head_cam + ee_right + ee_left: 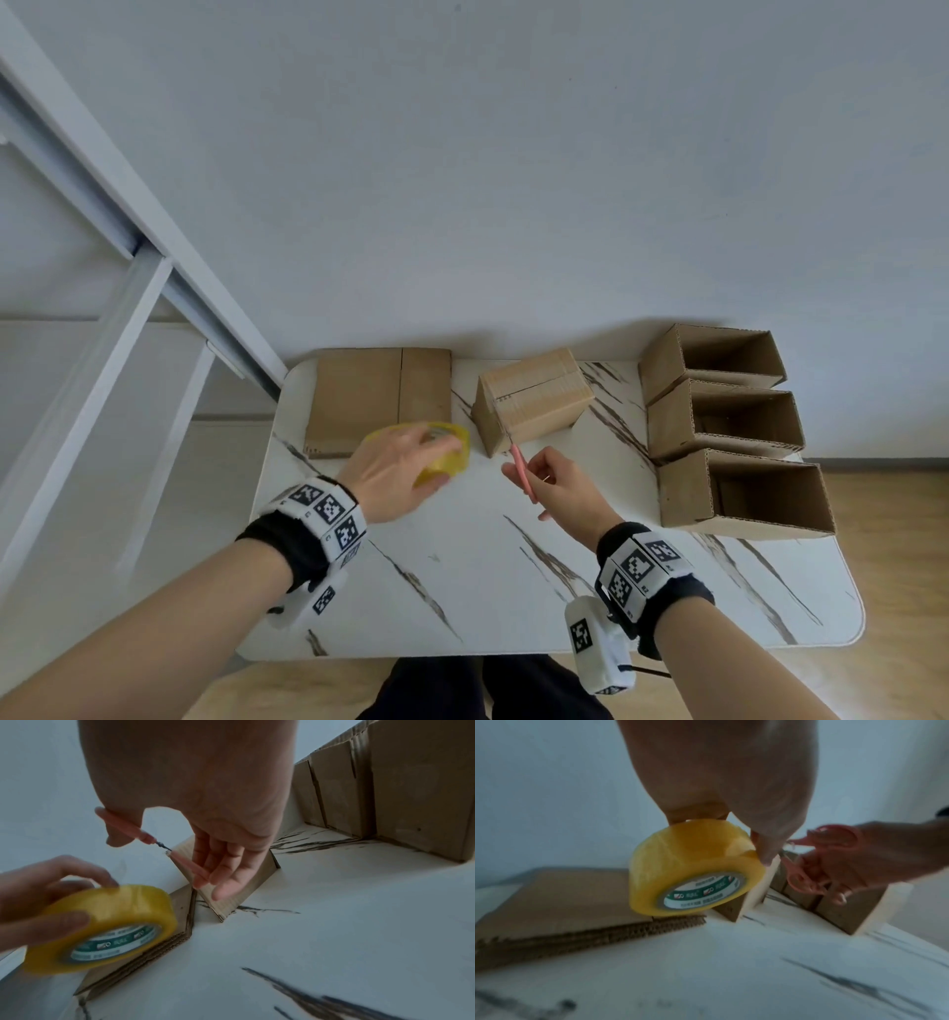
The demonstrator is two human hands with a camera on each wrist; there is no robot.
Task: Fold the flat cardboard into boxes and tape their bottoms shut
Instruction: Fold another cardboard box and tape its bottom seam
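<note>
While the left hand (391, 470) curled its fingers and thumb round the yellow tape roll (445, 459) above the near edge of the flat cardboard (377, 398), the right hand (557, 491) gripped pink scissors (525, 475), blades at the near corner of the closed box (534, 398) mid-table (488, 591); three open boxes (729, 421) lined the right edge.

Soft, even daylight lit my head view, edges bowed by the wide lens; both wrist views were dimmer, bluish, motion-blurred.
</note>
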